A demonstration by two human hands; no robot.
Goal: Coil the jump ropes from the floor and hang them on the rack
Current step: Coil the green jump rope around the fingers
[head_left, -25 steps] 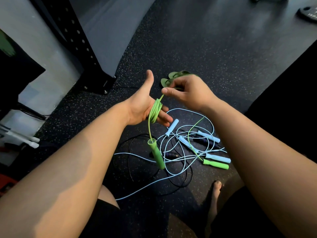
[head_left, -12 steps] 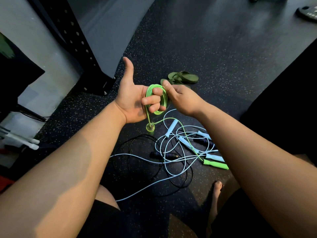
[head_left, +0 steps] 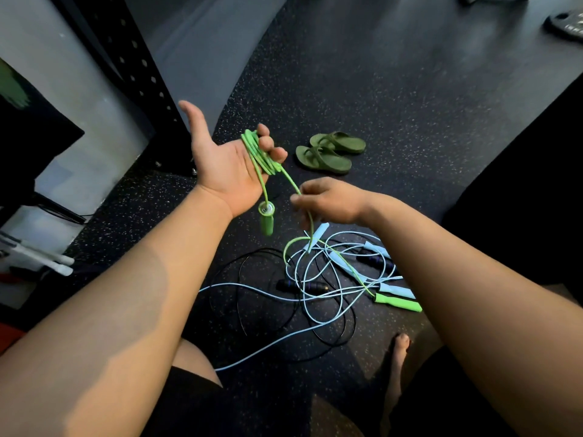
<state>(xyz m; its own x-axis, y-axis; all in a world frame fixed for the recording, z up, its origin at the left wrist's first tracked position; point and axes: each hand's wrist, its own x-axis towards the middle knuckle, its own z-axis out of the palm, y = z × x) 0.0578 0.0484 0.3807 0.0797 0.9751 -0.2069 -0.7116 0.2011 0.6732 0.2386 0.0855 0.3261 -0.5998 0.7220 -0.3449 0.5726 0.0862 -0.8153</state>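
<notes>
Coiling a thin green jump rope (head_left: 257, 152), its far end trailing on the speckled black floor (head_left: 394, 99).
Your left grip (head_left: 227, 162) curls round the loops; your right grip (head_left: 334, 200) pinches the slack. Keep loops even, tension light.

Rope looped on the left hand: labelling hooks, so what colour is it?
The rope is bright green, head view.

A: Where's the rope tangle (head_left: 318, 288)?
B: On the floor (head_left: 410, 89), lower centre, under the right hand (head_left: 331, 200).
A: The sandals (head_left: 328, 152)?
B: Above it, right of the left hand (head_left: 227, 162) with the coiled rope (head_left: 258, 152); rack post (head_left: 126, 58) upper left.
</notes>
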